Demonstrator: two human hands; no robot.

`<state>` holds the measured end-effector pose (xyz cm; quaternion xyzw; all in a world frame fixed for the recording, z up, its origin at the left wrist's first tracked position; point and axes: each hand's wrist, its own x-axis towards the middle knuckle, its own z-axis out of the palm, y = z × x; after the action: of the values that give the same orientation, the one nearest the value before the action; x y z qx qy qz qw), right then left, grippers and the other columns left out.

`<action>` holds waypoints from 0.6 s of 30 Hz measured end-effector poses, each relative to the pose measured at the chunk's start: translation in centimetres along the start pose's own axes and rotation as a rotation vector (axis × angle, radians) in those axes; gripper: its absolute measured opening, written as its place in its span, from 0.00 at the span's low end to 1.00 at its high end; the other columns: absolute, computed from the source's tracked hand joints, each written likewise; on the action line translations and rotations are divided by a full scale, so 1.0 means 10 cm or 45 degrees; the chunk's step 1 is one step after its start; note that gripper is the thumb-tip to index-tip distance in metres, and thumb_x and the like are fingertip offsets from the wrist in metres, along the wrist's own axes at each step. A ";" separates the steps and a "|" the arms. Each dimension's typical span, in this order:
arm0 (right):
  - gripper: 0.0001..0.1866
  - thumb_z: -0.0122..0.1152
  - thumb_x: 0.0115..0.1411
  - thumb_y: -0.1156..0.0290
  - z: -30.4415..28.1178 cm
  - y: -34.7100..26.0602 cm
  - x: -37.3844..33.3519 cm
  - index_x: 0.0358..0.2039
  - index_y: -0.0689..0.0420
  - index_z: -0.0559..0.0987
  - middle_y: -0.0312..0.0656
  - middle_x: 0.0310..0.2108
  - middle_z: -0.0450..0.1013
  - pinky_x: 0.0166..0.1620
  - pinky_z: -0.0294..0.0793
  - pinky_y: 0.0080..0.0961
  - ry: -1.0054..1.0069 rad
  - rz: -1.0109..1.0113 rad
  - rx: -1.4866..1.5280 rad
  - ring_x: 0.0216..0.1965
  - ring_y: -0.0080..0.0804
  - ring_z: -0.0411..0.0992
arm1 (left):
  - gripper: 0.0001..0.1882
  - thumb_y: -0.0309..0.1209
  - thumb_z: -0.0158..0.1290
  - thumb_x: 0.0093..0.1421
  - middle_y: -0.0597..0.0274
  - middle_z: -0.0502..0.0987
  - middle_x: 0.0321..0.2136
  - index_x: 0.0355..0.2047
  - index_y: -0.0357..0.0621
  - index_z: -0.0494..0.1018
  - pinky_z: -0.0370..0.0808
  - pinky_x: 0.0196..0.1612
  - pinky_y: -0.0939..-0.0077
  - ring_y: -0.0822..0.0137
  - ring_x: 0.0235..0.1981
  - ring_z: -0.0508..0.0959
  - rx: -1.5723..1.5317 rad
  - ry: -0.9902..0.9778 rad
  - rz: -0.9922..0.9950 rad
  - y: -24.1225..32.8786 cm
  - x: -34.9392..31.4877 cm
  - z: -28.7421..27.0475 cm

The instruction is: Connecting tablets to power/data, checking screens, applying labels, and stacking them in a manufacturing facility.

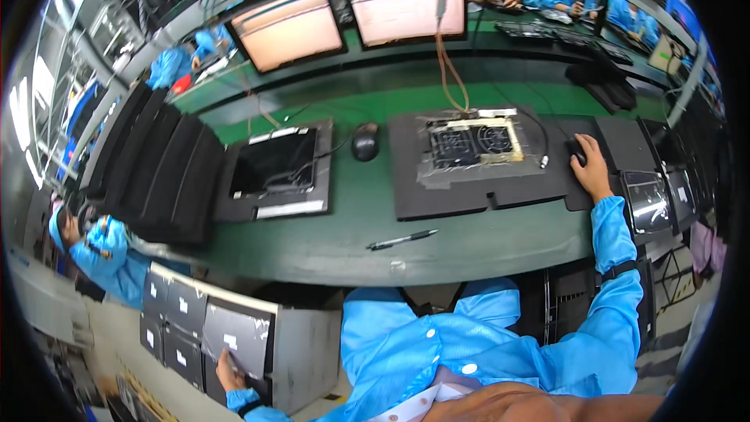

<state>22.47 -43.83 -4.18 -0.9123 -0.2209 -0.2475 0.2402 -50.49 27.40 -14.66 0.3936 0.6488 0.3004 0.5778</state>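
Observation:
My right hand rests over a black mouse on a black foam pad at the right of the green bench. My left hand reaches down at the lower left and grips the top edge of a grey laptop that stands upright in a grey bin with several others. On the pad left of the mouse lies a black grid part in a taped frame, with brown cables running up from it.
An open-faced laptop lies on a second foam pad beside another mouse. A pen lies near the front edge. Two monitors stand behind. Black foam trays lean at left; a co-worker sits beyond them. More devices sit at right.

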 end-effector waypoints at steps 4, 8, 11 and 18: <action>0.25 0.64 0.58 0.72 -0.03 0.09 -0.08 0.57 0.57 0.76 0.49 0.58 0.70 0.61 0.70 0.38 0.075 0.014 0.003 0.59 0.52 0.70 | 0.24 0.47 0.61 0.63 0.47 0.83 0.41 0.45 0.34 0.79 0.78 0.45 0.51 0.50 0.42 0.82 1.723 0.765 0.337 0.39 -0.73 0.88; 0.21 0.65 0.58 0.71 -0.02 0.08 -0.04 0.52 0.58 0.79 0.49 0.57 0.71 0.60 0.71 0.38 0.087 0.022 0.007 0.59 0.51 0.71 | 0.20 0.34 0.63 0.62 0.51 0.80 0.35 0.48 0.32 0.78 0.76 0.42 0.65 0.57 0.36 0.81 0.643 -0.010 1.271 0.49 -1.40 2.08; 0.20 0.64 0.58 0.70 -0.05 0.02 -0.03 0.52 0.57 0.80 0.48 0.57 0.72 0.59 0.72 0.39 0.098 0.075 -0.008 0.58 0.50 0.71 | 0.15 0.24 0.63 0.57 0.50 0.80 0.39 0.45 0.37 0.78 0.75 0.46 0.62 0.53 0.40 0.79 0.833 -0.437 2.060 0.58 -2.23 3.09; 0.19 0.64 0.59 0.68 0.01 0.09 -0.07 0.51 0.55 0.81 0.47 0.57 0.72 0.58 0.73 0.38 0.140 0.097 -0.062 0.57 0.49 0.72 | 0.25 0.30 0.69 0.51 0.51 0.78 0.49 0.49 0.38 0.77 0.67 0.64 0.49 0.49 0.53 0.76 0.823 -0.880 2.327 0.47 -2.89 4.28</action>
<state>22.42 -44.68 -4.90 -0.9107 -0.1663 -0.2930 0.2389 -6.88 2.25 -2.33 0.9385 -0.0504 0.3067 0.1503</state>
